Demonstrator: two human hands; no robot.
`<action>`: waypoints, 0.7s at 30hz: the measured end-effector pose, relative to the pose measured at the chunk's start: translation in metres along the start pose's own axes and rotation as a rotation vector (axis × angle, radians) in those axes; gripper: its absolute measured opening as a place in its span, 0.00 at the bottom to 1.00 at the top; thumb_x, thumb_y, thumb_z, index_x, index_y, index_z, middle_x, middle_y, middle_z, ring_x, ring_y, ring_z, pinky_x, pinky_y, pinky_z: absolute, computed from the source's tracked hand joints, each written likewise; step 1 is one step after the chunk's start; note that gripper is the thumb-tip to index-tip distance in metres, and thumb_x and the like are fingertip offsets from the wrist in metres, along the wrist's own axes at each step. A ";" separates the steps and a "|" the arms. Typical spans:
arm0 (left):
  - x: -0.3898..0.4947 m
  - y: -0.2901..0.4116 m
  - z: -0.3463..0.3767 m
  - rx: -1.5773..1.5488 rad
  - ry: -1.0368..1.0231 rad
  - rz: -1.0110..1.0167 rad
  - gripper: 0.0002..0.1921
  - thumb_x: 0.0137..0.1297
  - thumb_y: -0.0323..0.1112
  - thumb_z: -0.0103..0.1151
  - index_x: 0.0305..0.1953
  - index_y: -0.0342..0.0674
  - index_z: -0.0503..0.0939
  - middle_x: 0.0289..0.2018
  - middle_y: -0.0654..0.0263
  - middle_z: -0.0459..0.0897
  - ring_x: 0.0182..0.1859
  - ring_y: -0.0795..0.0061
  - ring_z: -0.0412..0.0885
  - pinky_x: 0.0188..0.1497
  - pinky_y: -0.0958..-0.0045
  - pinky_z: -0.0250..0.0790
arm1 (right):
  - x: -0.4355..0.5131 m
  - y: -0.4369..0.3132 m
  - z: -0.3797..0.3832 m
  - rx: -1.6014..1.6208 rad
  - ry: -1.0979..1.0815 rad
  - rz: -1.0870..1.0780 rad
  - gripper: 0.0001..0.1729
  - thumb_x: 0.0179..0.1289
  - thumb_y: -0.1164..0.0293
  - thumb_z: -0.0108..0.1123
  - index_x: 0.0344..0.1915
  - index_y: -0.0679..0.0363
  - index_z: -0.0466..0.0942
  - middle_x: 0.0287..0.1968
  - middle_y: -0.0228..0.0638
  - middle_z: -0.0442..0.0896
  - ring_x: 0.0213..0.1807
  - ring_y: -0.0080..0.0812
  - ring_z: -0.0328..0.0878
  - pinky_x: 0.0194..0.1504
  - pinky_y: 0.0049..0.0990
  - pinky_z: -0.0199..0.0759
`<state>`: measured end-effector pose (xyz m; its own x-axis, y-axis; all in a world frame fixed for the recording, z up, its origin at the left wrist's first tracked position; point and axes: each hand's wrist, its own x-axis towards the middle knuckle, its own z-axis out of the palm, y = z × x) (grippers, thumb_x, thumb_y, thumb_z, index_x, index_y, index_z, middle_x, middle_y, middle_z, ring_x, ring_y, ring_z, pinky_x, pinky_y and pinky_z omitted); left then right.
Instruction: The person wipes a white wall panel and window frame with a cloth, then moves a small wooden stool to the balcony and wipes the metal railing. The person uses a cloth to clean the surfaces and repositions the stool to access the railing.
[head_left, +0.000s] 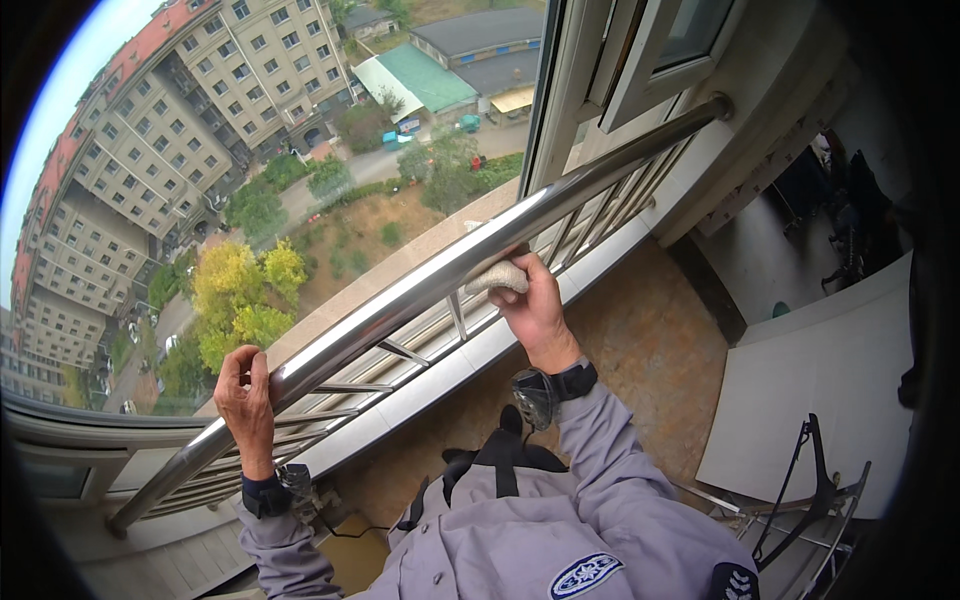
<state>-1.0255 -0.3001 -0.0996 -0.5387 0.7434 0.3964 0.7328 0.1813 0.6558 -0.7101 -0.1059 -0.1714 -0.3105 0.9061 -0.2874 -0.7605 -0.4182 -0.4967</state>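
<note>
A polished metal handrail (420, 289) runs slantwise in front of a large window. My right hand (536, 307) grips a folded off-white knitted cloth (499, 278) at the near, lower side of this rail. Some of its fingertips are hidden by the cloth and the rail. Farther down to the left, my left hand (246, 409) lies across the handrail with its fingers curled. How firmly it holds the rail is not visible. Below the rail, thin metal bars (405, 352) reach toward a white tiled sill (450, 367).
An open window sash (664, 60) stands above the rail's upper right end. On the right are a white panel (810, 390) and a metal-framed folding chair (817, 487). A brown-patterned floor (637, 360) lies below. Buildings and trees show outside, far below.
</note>
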 end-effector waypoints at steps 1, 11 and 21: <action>0.000 -0.001 0.000 -0.002 -0.003 -0.018 0.06 0.71 0.29 0.60 0.42 0.33 0.82 0.33 0.65 0.83 0.32 0.78 0.76 0.37 0.75 0.69 | -0.003 -0.002 0.006 -0.064 -0.009 0.050 0.09 0.71 0.68 0.48 0.42 0.57 0.77 0.31 0.28 0.79 0.25 0.21 0.71 0.29 0.27 0.67; -0.001 -0.008 0.005 0.031 0.005 -0.069 0.05 0.70 0.28 0.60 0.41 0.32 0.81 0.30 0.68 0.80 0.30 0.82 0.73 0.35 0.77 0.68 | 0.027 -0.127 -0.089 -1.049 0.175 -0.888 0.17 0.73 0.66 0.45 0.52 0.66 0.74 0.41 0.47 0.84 0.36 0.43 0.84 0.33 0.42 0.78; 0.001 0.001 0.007 0.103 0.021 -0.039 0.05 0.70 0.28 0.59 0.40 0.33 0.80 0.29 0.68 0.78 0.29 0.81 0.71 0.34 0.77 0.66 | 0.020 0.014 -0.050 -1.569 0.072 -0.903 0.11 0.66 0.71 0.61 0.43 0.64 0.71 0.25 0.46 0.81 0.27 0.51 0.83 0.26 0.42 0.75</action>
<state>-1.0229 -0.2947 -0.1030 -0.5758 0.7207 0.3861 0.7491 0.2759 0.6023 -0.6985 -0.0970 -0.2245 -0.0971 0.8777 0.4694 0.5366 0.4433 -0.7180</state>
